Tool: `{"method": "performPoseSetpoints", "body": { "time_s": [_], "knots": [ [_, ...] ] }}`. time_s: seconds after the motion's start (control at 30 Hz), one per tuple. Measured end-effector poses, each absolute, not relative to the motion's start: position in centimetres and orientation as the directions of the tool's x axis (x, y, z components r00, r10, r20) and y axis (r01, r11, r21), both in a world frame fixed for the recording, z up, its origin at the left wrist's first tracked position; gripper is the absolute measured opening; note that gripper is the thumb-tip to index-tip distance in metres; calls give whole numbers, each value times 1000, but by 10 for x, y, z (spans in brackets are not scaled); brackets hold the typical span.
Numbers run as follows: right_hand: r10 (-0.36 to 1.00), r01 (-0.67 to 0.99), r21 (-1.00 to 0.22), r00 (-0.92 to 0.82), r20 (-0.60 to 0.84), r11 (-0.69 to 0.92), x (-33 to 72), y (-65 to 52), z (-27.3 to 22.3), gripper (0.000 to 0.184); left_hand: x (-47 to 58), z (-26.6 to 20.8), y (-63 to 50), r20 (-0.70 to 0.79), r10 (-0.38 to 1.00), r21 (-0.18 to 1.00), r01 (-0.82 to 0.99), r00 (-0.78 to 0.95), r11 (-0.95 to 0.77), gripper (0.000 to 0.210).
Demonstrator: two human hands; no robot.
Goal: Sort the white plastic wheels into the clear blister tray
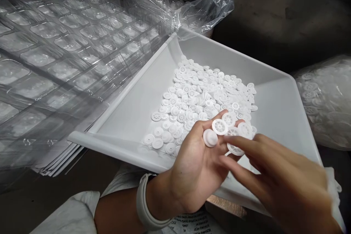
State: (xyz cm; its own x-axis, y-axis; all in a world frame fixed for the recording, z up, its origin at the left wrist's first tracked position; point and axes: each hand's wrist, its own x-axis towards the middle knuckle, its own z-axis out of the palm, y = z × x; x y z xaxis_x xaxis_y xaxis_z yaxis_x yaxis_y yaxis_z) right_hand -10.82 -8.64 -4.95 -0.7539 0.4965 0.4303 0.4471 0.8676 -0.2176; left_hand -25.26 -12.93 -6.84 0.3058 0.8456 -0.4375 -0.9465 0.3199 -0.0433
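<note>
My left hand (193,170) is turned palm up over the front of a white tray (131,91), cupped under several small white plastic wheels (219,127). Most of these show spokes and a round rim; one piece (210,138) by the thumb has a domed hub facing up. From the right comes my right hand (282,175), slightly blurred. Its index fingertip touches the wheels, while its thumb is held apart below; no wheel is plainly gripped. Behind both hands, a loose pile of similar white wheels (197,97) covers the tray's floor.
Clear plastic blister sheets (72,42) with rows of pockets lie along the tray's left side, above stacked white sheets (59,162). A crumpled clear bag (211,11) stands behind the tray. Another bag (326,102), filled with white wheels, sits at the right.
</note>
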Motion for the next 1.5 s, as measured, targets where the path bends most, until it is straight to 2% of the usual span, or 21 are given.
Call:
{"method": "performPoseSetpoints", "body": {
  "time_s": [0.07, 0.17, 0.4, 0.53, 0.73, 0.87, 0.97, 1.07, 1.27, 1.5],
  "knots": [
    [396, 406, -76, -804, 443, 911, -112, -94, -55, 20, -252, -68, -130, -467, 825, -32, -938, 319, 345, 33],
    [375, 417, -13, -802, 465, 909, -117, -99, -61, 21, -252, -67, -130, -479, 819, -14, -936, 315, 352, 40],
    [419, 448, -41, -796, 436, 893, -119, -98, -61, 9, -253, -68, -127, -484, 808, 8, -922, 336, 388, 40],
    [436, 446, -81, -794, 424, 891, -120, -98, -59, 11, -252, -68, -130, -472, 820, 25, -925, 324, 380, 41],
    [449, 470, -78, -763, 466, 879, -120, -99, -57, 15, -253, -66, -129, -447, 840, 21, -935, 308, 354, 42],
    [517, 496, -173, -729, 450, 851, -118, -99, -58, 14, -254, -68, -128, -360, 890, 65, -944, 280, 324, 42],
    [566, 523, -225, -711, 418, 822, -115, -100, -59, 15, -252, -70, -130, -380, 887, 30, -955, 261, 294, 42],
    [607, 544, -271, -693, 389, 794, -114, -99, -58, 19, -250, -70, -132, -406, 881, 43, -958, 241, 282, 45],
    [532, 491, -208, -756, 382, 846, -106, -94, -56, 18, -253, -70, -130, -341, 915, 87, -962, 216, 259, 39],
    [552, 506, -221, -762, 338, 834, -101, -94, -56, 18, -253, -70, -128, -337, 919, 106, -962, 204, 253, 33]
  ]
}}
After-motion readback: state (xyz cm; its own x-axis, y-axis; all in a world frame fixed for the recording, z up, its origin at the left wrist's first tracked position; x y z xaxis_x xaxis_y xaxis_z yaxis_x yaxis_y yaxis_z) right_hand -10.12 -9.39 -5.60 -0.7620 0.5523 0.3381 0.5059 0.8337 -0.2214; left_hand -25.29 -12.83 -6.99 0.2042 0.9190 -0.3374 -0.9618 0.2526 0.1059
